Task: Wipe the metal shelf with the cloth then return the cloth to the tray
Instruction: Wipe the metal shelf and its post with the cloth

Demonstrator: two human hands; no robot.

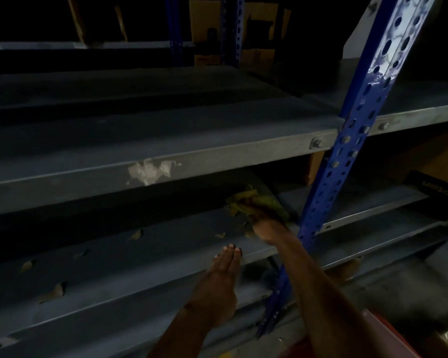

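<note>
A crumpled yellow-green cloth [246, 200] lies pressed on the dark grey lower metal shelf [145, 259], near the blue upright. My right hand [265, 223] is closed over the cloth and looks motion-blurred. My left hand [224, 270] rests flat, fingers together and straight, on the front edge of the same shelf, just left of my right forearm. Several scraps of brownish debris [55, 291] are scattered over the shelf's left half. The red edge of a tray [388, 329] shows at the bottom right corner, mostly cut off.
A blue perforated upright post [352, 140] stands right beside my right hand. An upper grey shelf [166, 151] overhangs the one below, with a torn label patch on its lip. Cardboard boxes [259, 29] sit in the dark at the back and right.
</note>
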